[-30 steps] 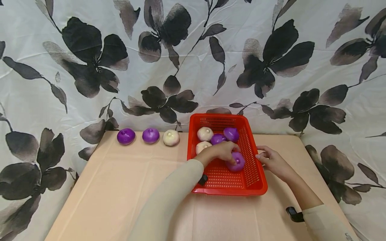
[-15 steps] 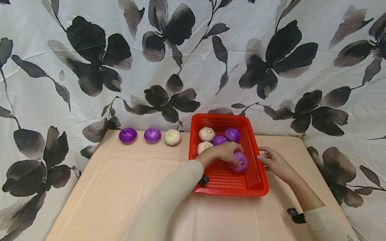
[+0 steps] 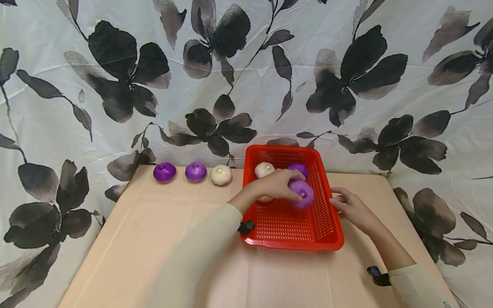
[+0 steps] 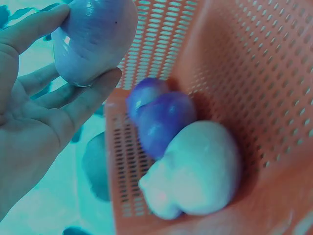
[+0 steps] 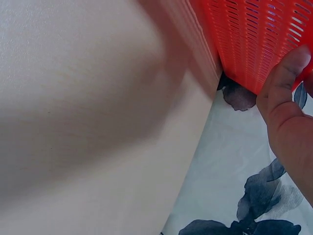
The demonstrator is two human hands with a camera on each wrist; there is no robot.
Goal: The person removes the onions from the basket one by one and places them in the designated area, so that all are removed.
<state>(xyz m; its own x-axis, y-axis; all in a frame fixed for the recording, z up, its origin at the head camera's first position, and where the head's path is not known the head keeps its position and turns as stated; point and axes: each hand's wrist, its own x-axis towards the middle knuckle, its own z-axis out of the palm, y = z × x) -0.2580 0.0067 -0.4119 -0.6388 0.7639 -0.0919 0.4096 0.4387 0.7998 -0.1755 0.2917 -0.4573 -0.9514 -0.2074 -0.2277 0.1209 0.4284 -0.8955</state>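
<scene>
My left hand (image 3: 275, 185) grips a purple onion (image 3: 302, 194) between thumb and fingers, over the red perforated basket (image 3: 269, 244). In the left wrist view the onion (image 4: 95, 41) sits in the fingertips, raised apart from the others. Behind the hand lie a white onion (image 3: 264, 169) and a purple onion (image 3: 298, 169); further onions are partly covered by the hand. Two purple onions and white ones (image 4: 205, 166) cluster at the basket's end. My right hand (image 3: 352, 209) holds the basket's right rim, its thumb (image 5: 293, 63) against the wall; its other fingertips are mostly hidden.
Left of the basket, two purple onions (image 3: 164, 172) (image 3: 195, 171) and a white onion (image 3: 221, 175) stand in a row along the table's back edge. A floral cloth (image 3: 246, 85) hangs right behind the peach-covered table (image 3: 154, 239).
My left hand has raised the purple onion from the basket's floor and shifted back and slightly left, now covering onions that showed before. The right hand has stayed at the rim.
</scene>
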